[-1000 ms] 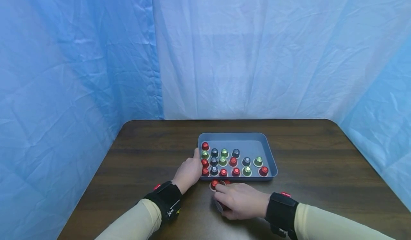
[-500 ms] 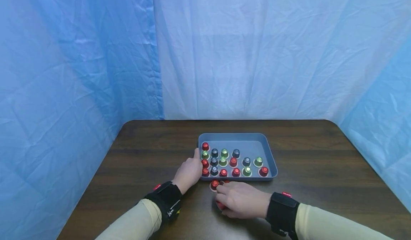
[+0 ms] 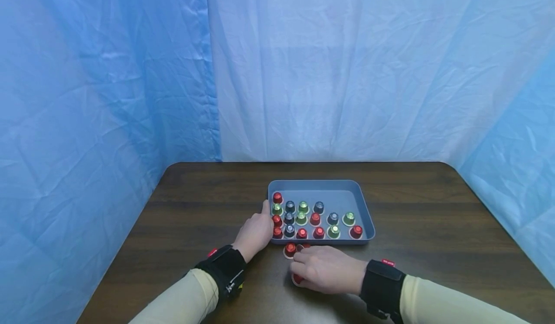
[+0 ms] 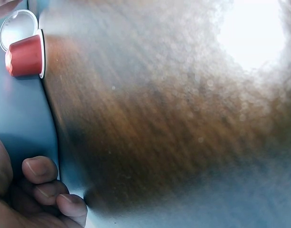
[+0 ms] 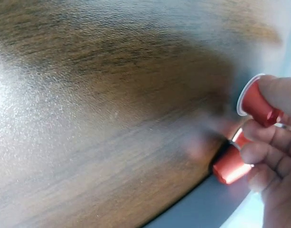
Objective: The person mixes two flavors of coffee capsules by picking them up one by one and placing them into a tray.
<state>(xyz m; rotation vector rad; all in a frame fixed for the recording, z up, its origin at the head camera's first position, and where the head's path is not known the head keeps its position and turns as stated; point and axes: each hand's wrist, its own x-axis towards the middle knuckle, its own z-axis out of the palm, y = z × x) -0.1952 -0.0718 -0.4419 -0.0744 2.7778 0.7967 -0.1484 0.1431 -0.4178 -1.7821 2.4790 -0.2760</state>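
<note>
A blue-grey tray [image 3: 365, 218] on the dark wooden table holds several red, green and dark blue capsules standing in rows. My left hand [image 3: 256, 232] holds the tray's front left corner, thumb along the rim and fingers [image 4: 45, 185] curled against the outer wall [image 4: 22, 123]. My right hand [image 3: 325, 268] lies on the table just in front of the tray, its fingers [image 5: 273, 156] curled over red capsules. One red capsule [image 3: 289, 250] [image 5: 257, 105] sits at the fingertips. Another red capsule [image 3: 297, 279] [image 5: 230, 166] is tucked under the hand.
Blue sheeting walls in the table on three sides. Bare dark wood [image 3: 433, 218] stretches right, left and behind the tray. The tray's far right part [image 3: 342, 199] has bare floor. A red capsule [image 4: 25, 56] shows in the left wrist view.
My right hand's fingers have closed in a little over the red capsules, and the one under the hand has turned its red side up. Left hand and tray are still.
</note>
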